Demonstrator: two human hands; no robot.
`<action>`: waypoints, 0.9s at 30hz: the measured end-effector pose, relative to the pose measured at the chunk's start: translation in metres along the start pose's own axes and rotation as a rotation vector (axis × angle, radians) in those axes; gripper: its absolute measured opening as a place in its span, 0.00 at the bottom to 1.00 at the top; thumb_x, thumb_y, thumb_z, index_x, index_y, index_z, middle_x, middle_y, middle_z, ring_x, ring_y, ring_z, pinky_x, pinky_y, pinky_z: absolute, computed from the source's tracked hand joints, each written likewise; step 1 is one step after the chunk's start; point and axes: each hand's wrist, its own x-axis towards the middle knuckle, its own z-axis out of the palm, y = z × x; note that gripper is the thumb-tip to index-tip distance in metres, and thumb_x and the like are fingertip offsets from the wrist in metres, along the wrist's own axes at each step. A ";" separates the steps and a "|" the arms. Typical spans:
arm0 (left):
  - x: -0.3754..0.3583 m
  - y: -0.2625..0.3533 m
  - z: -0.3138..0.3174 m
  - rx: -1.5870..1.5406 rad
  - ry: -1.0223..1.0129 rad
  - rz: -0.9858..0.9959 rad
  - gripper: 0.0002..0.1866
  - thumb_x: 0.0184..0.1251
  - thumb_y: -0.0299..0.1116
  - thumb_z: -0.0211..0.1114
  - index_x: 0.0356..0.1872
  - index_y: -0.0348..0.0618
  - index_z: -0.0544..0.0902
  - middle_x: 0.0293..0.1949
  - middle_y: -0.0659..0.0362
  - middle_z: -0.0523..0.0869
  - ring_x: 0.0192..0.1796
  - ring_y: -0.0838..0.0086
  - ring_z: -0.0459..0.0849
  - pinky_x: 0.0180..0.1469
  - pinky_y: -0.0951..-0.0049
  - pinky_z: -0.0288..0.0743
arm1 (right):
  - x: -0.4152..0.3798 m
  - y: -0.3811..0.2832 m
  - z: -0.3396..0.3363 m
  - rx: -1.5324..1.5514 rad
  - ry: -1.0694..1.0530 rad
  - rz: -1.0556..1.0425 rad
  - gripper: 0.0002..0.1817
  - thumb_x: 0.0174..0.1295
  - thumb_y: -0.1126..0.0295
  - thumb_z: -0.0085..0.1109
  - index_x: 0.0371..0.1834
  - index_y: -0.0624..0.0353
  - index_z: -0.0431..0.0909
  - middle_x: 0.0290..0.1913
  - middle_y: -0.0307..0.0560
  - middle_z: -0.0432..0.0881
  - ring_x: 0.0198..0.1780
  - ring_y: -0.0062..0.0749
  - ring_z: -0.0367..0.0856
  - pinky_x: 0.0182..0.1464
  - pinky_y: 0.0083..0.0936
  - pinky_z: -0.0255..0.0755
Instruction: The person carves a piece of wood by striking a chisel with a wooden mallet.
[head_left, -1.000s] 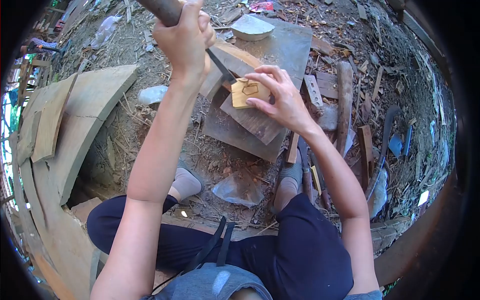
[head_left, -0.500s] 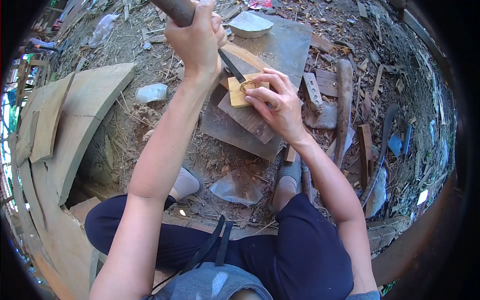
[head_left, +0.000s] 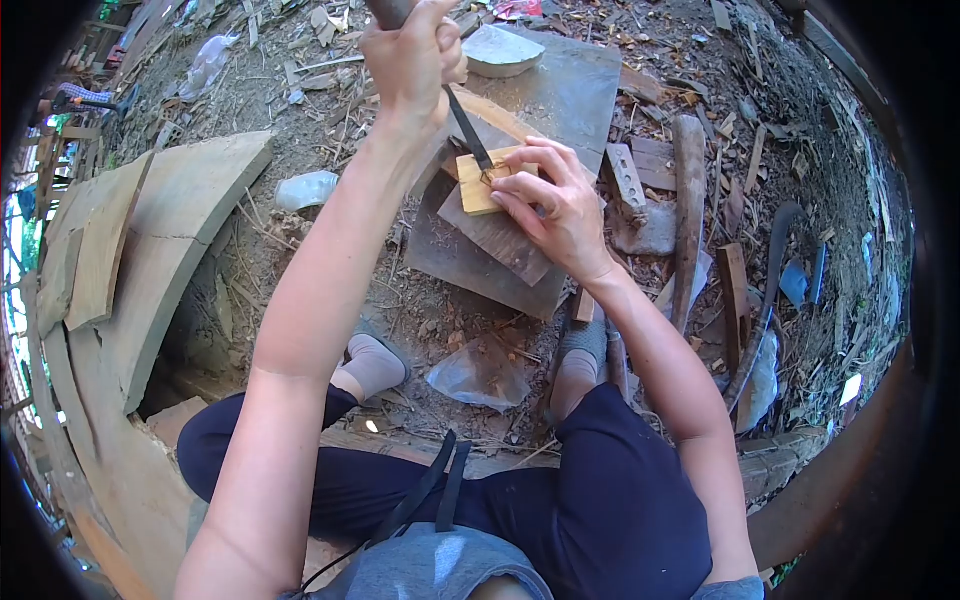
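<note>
A small yellow wooden block [head_left: 478,196] lies on a brown board [head_left: 500,240], which rests on a grey slab [head_left: 590,85]. My left hand [head_left: 412,60] is closed around the thick dark handle of a chisel-like tool [head_left: 468,130]. The tool's narrow blade slants down, its tip at the top of the block near a dark mark. With bent fingers, my right hand [head_left: 552,200] grips the block's right side, its thumb and fingertips close to the blade. The fingers partly hide the block's right part.
Curved planks [head_left: 190,220] lean at the left. A pale stone-like piece [head_left: 503,50] sits on the slab's far end. To the right lie a wooden club [head_left: 688,200], a curved blade [head_left: 780,240] and a block with holes [head_left: 625,175]. A plastic bag [head_left: 480,375] lies between my feet.
My left hand and the tool's handle have shifted right, making the blade a little steeper. The blade tip stays on the block, and my right hand keeps its grip.
</note>
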 end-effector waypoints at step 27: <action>-0.034 -0.005 0.025 0.087 -0.012 0.195 0.11 0.61 0.24 0.71 0.34 0.45 0.75 0.19 0.67 0.74 0.15 0.88 0.66 0.15 0.82 0.55 | -0.135 0.167 -0.137 0.294 0.030 1.314 0.17 0.57 0.64 0.64 0.44 0.62 0.73 0.34 0.48 0.81 0.31 0.37 0.84 0.32 0.33 0.82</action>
